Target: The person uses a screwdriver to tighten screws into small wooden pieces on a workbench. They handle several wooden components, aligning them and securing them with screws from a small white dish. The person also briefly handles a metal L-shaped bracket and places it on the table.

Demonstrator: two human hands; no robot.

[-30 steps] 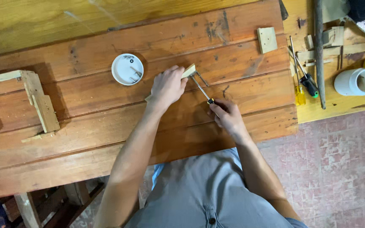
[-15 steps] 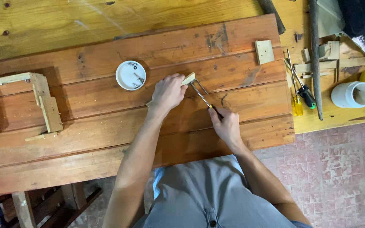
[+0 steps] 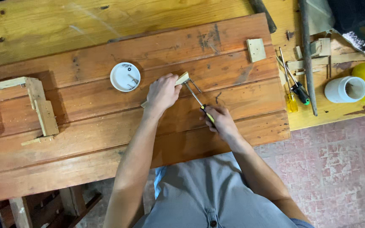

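Head view: left hand (image 3: 162,93) pins a wood strip (image 3: 181,79) on the desk (image 3: 85,122); right hand (image 3: 219,121), grip clenched around a screwdriver (image 3: 196,97), could slip toward those fingers.

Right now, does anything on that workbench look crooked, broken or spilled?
Nothing spilled or broken. The left hand pins a small wood strip while the right hand holds a screwdriver against it. Only the plank top looks scuffed and stained.

Wood strip (image 3: 181,79) mostly under left hand (image 3: 162,93)
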